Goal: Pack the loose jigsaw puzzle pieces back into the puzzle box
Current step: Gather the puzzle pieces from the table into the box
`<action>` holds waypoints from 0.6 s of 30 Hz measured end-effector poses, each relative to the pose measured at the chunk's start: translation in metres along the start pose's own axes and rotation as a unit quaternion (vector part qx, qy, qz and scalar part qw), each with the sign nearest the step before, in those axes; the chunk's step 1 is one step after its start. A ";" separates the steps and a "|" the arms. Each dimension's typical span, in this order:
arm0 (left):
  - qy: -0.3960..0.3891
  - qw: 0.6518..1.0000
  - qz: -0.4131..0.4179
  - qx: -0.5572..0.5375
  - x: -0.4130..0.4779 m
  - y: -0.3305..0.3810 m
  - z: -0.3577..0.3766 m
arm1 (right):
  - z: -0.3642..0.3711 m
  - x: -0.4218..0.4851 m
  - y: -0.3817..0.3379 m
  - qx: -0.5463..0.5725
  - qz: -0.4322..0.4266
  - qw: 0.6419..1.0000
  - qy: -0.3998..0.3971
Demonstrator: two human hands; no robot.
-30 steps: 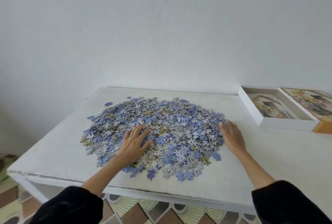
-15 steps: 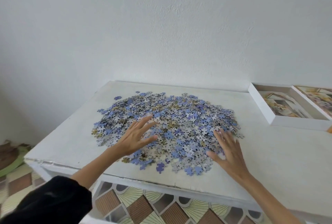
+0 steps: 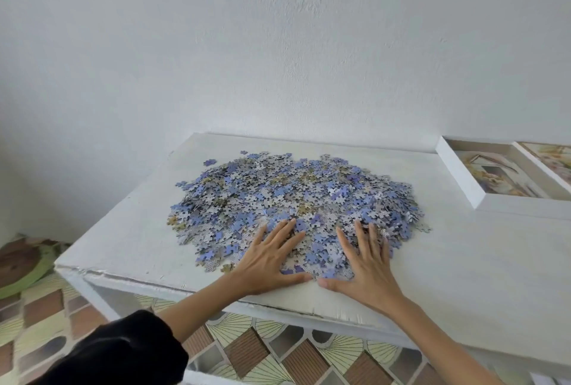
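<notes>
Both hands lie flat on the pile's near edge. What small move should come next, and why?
Probably scoop up a handful: the left hand and right hand press flat on the puzzle pieces, gripping nothing, and the open puzzle box sits to the right.

No text, label, brand or number was readable. At 3 o'clock, puzzle box [image 3: 458,173] carried printed picture only, lettering not made out. At centre, puzzle pieces [image 3: 293,190] showed fine dotted pattern, no legible marks.
</notes>
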State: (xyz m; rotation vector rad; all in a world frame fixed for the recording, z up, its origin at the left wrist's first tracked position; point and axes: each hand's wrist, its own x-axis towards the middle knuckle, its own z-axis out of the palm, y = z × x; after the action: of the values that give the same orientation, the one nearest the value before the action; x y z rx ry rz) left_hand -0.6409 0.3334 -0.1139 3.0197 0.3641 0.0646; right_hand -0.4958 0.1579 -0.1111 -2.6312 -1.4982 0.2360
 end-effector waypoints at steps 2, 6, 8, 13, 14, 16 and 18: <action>0.002 1.000 0.000 -0.001 0.003 -0.003 0.001 | -0.001 0.006 -0.002 -0.006 0.003 1.000 0.002; 0.005 1.000 -0.009 -0.003 0.013 -0.010 0.000 | -0.002 0.020 -0.005 -0.003 0.001 1.000 0.026; 0.004 1.000 -0.016 -0.003 0.018 -0.013 0.000 | -0.001 0.029 -0.006 -0.001 -0.001 0.999 0.036; 0.007 0.999 -0.035 -0.010 0.031 -0.022 -0.002 | -0.001 0.051 -0.008 0.005 0.004 0.999 0.048; 0.007 0.999 -0.038 -0.008 0.033 -0.023 -0.002 | -0.001 0.054 -0.008 0.001 0.005 0.999 0.051; 0.011 0.999 -0.040 -0.008 0.035 -0.023 -0.002 | 0.000 0.057 -0.007 0.000 0.007 0.998 0.064; 0.023 0.999 -0.034 -0.011 0.035 -0.024 -0.001 | 0.002 0.058 -0.006 0.010 0.003 0.996 0.084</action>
State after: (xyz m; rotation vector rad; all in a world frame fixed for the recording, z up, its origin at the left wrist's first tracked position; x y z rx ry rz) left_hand -0.6129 0.3648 -0.1147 2.9863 0.4667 0.1325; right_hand -0.4724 0.2107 -0.1167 -2.5678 -1.4250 0.0296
